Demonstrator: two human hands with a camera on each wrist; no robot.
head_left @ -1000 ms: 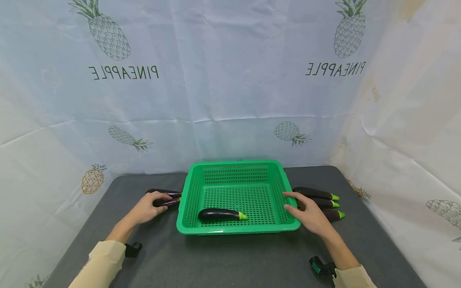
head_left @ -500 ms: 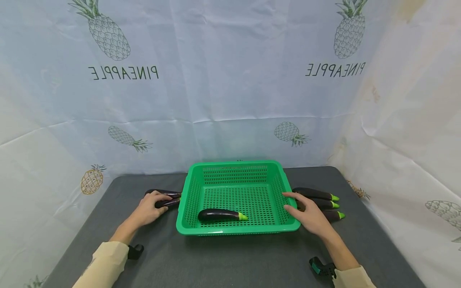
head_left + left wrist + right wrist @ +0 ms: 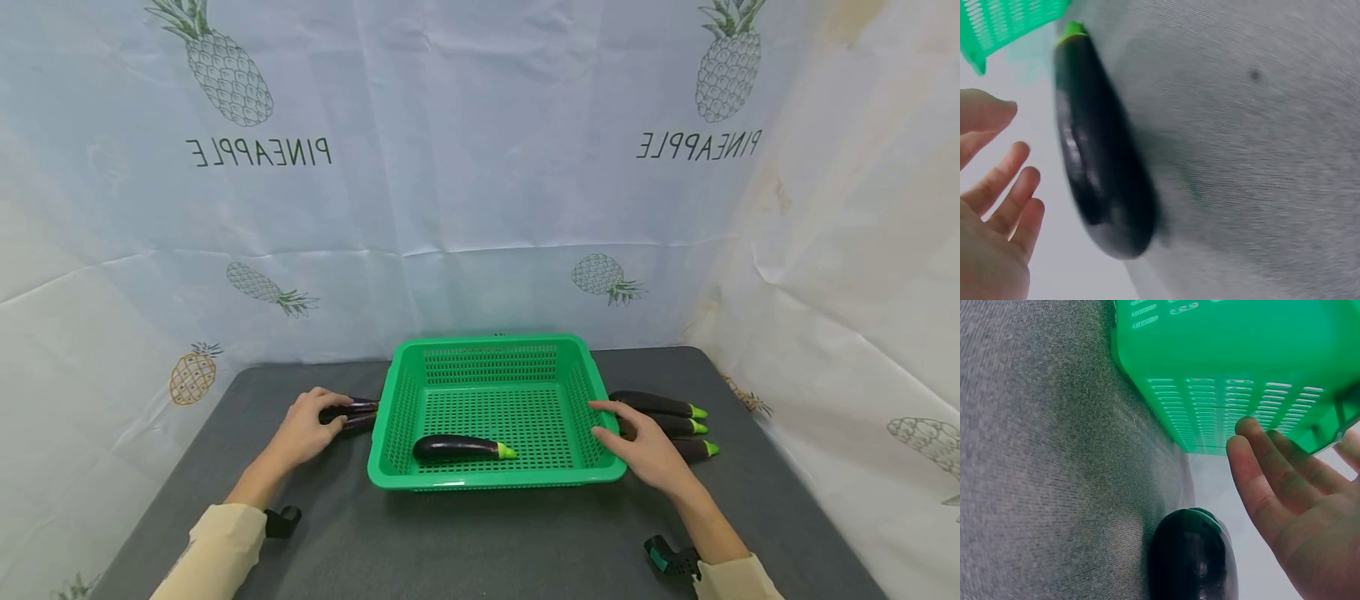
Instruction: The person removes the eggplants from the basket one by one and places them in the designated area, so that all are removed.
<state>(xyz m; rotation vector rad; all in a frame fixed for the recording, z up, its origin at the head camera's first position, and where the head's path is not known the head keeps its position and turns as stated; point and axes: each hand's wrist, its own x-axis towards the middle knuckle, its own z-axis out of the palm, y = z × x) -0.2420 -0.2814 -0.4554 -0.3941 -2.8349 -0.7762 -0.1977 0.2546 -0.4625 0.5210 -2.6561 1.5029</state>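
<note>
My left hand (image 3: 303, 427) hovers at two dark eggplants left of the basket. Its fingers (image 3: 1030, 222) and thumb are spread with nothing between them. The front eggplant (image 3: 1107, 156) lies on the table, stem end toward the basket; the rear eggplant (image 3: 364, 402) is partly covered by the hand. My right hand (image 3: 651, 446) holds the right rim of a green plastic basket (image 3: 487, 477), thumb and a finger over the edge. The other fingers (image 3: 1272, 462) lie at its outer wall. One eggplant (image 3: 453, 447) with a green stem lies inside, near the front wall.
To the right of the basket, three eggplants (image 3: 660, 403) lie side by side, partly hidden behind my right hand. The grey tabletop (image 3: 465, 550) has rounded far corners. White pineapple-print sheets (image 3: 487, 192) hang behind and at both sides.
My left hand has shifted slightly left and back over the eggplants, its fingers now around the rear one's position. The right hand, basket and eggplant inside look unmoved.
</note>
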